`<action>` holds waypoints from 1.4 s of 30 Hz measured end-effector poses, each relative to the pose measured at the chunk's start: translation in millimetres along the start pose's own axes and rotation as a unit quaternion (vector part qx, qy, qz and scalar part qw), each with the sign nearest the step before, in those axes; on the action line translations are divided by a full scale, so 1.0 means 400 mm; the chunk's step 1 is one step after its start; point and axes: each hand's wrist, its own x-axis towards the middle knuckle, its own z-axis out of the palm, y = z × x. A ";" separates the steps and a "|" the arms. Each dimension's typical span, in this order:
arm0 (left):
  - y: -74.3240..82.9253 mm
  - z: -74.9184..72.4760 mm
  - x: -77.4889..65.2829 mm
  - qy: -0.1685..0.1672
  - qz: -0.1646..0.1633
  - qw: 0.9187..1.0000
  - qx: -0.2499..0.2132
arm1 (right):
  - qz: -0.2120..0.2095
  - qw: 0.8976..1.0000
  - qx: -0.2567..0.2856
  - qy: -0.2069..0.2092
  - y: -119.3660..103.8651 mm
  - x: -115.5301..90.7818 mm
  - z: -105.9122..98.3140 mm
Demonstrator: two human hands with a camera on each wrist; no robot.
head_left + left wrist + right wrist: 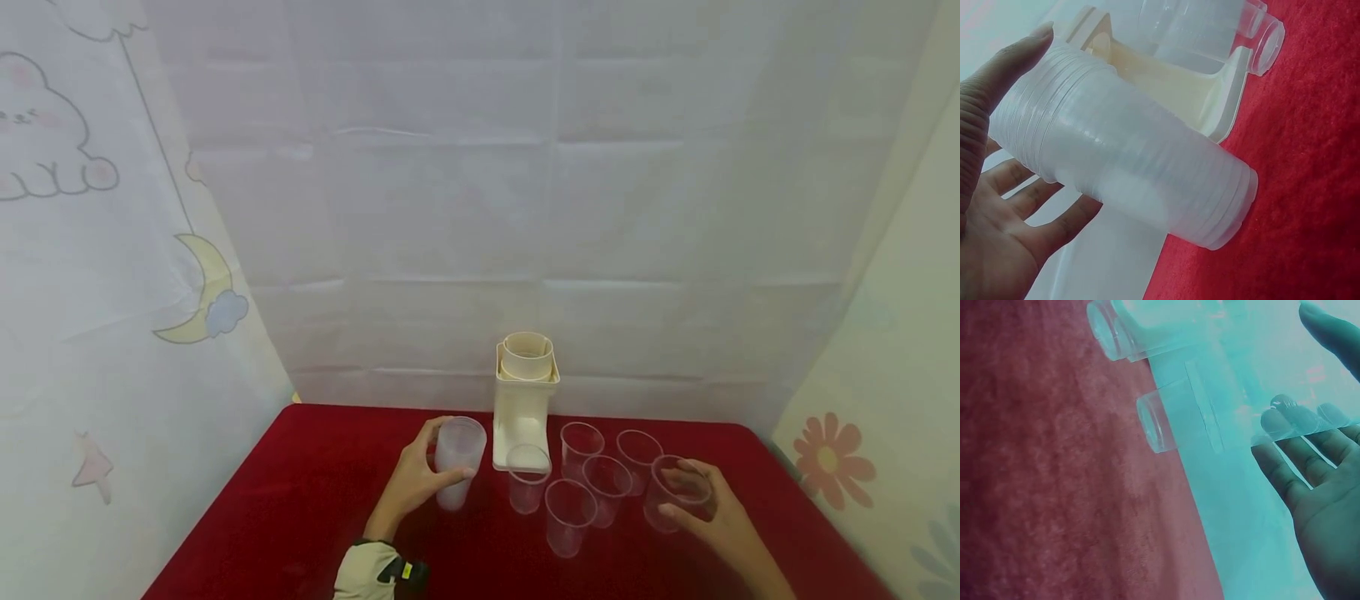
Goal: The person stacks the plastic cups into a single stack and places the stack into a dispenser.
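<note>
My left hand [411,481] grips a nested stack of clear plastic cups [459,454], thumb on one side and fingers on the other. In the left wrist view the stack [1147,156] leans at a slant, its several rims close to the thumb. At the right of the group, my right hand [722,515] holds a single clear plastic cup [660,515] from its outer side. In the right wrist view, the fingertips [1282,422] show through that cup's transparent wall. Several single cups [572,521] stand upright, mouths up, between the two hands.
A cream plastic holder [522,408] with a round ring on top stands behind the cups, near the back edge. The table has a red cloth [315,492]. A pale sheet [450,250] hangs behind it, with printed sheets at both sides.
</note>
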 end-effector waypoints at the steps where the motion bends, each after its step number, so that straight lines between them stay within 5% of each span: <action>1: 0.000 0.000 0.001 0.000 0.001 1.000 0.000 | 0.001 1.000 0.001 0.000 -0.002 0.001 -0.002; 19: -0.002 0.001 -0.003 -0.011 -0.013 1.000 -0.007 | -0.091 0.994 0.059 0.014 -0.011 0.006 -0.009; 30: 0.018 0.002 -0.003 -0.012 -0.008 1.000 -0.004 | -0.054 0.997 0.058 0.023 -0.041 0.015 -0.014; 42: 0.014 0.005 -0.003 -0.011 0.003 1.000 0.006 | -0.094 0.991 0.092 0.002 -0.065 0.036 -0.010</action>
